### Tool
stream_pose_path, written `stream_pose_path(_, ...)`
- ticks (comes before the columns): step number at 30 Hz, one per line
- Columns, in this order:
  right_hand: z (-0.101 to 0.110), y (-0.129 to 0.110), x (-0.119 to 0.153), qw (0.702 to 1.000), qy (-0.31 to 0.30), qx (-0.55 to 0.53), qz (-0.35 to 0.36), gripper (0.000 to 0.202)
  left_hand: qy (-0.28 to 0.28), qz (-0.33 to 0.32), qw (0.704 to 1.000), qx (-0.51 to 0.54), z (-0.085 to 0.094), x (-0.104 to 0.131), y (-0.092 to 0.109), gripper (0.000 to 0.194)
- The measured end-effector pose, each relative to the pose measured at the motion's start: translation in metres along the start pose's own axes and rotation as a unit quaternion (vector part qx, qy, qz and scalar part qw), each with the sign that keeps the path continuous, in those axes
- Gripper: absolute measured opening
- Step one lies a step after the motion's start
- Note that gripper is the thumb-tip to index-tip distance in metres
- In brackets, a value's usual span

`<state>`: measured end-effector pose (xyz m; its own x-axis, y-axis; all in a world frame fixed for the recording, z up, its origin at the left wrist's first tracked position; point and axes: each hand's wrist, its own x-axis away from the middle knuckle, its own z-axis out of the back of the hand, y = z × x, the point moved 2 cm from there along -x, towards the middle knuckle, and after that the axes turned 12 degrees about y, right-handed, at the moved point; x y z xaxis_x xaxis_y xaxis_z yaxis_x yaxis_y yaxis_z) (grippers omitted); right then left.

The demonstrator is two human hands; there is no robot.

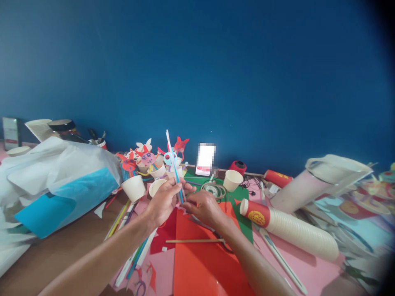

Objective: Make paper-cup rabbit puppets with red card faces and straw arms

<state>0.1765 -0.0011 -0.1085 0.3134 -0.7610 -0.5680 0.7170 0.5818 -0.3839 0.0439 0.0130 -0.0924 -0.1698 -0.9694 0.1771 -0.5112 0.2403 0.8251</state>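
Thin blue and white sticks [173, 162] stand nearly upright in the middle, leaning slightly left at the top. My left hand [168, 196] is closed around their lower part. The fingers of my right hand [202, 205] pinch at the bottom end of the same sticks, close to my left fingers. Beneath both hands lies an orange-red sheet [210, 263], with a thin wooden stick [194, 241] across it. Behind the hands, red, pink and white paper animal faces [146, 159] stand among paper cups [133, 188].
A lit phone [205, 158] leans near the blue wall. On the right lie a long stack of paper cups [296, 230], a cutter [282, 261] and a large pale tumbler [304, 185]. Plastic-wrapped material [77, 164] with a blue sheet [70, 205] fills the left.
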Motion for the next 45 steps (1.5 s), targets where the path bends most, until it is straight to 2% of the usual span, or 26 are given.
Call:
stream_pose_path(4, 0.001, -0.003, -0.001, 0.999, -0.011, 0.000, 0.030, 0.030, 0.010, -0.035, 0.999, -0.032, -0.001, 0.001, 0.001, 0.008)
stream_pose_path(11, -0.003, -0.004, 0.000, 0.998, 0.001, 0.019, 0.065, 0.031, 0.012, -0.064, 0.997, -0.046, -0.002, 0.004, -0.005, 0.020)
stream_pose_path(15, -0.004, -0.004, 0.001, 0.998, 0.002, 0.001, 0.055, 0.032, 0.008, -0.058, 0.997, -0.056, -0.002, 0.005, -0.003, 0.023)
stream_pose_path(20, -0.006, -0.002, 0.002, 0.999, -0.007, -0.018, 0.043, 0.030, -0.001, -0.017, 1.000, -0.024, -0.002, 0.005, -0.002, 0.019)
stream_pose_path(24, -0.007, -0.001, 0.002, 0.999, -0.005, -0.030, 0.043, 0.031, -0.002, -0.020, 1.000, -0.018, -0.003, 0.004, -0.002, 0.016)
stream_pose_path(29, -0.007, -0.002, 0.003, 0.996, 0.003, -0.085, -0.035, 0.028, 0.013, -0.057, 0.998, -0.037, -0.003, 0.004, -0.002, 0.014)
stream_pose_path(32, -0.009, -0.003, 0.005, 0.975, -0.007, -0.198, -0.103, 0.023, 0.023, -0.091, 0.994, -0.046, -0.003, 0.004, -0.003, 0.012)
stream_pose_path(37, -0.021, -0.005, 0.005, 0.895, -0.022, -0.386, -0.220, 0.031, 0.054, -0.119, 0.990, -0.062, 0.000, 0.004, -0.005, 0.014)
stream_pose_path(41, -0.030, -0.004, 0.005, 0.850, -0.017, -0.451, -0.270, 0.037, 0.061, -0.124, 0.988, -0.076, 0.001, 0.004, -0.006, 0.014)
stream_pose_path(45, -0.031, -0.003, 0.006, 0.841, -0.023, -0.468, -0.271, 0.034, 0.055, -0.137, 0.986, -0.072, 0.001, 0.004, -0.005, 0.012)
